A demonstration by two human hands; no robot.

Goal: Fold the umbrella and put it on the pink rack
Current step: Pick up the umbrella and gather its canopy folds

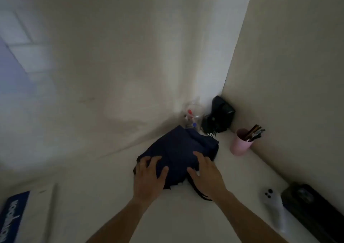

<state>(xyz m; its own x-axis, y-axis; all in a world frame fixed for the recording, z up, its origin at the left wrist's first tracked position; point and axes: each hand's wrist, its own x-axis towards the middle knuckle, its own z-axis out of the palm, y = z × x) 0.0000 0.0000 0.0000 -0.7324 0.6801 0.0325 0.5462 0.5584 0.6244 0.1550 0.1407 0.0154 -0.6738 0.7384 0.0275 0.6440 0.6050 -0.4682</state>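
- Two bare hands lie flat on the umbrella, a soft, rumpled mound of dark navy cloth on the smooth white table near the wall corner.
- Left hand: fingers spread and released, palm on the cloth's near left edge, grasping nothing.
- Right hand: fingers likewise loose and splayed, on the near right side.
- Thin dark ribs poke out below the cloth between the hands.
- Behind it, touching or just beside, stands a clear glass jar with small coloured bits.
- Pink cup, matte and cylindrical, holds dark brushes to the right, apart from the cloth.
- Black lumpy object fills the corner.
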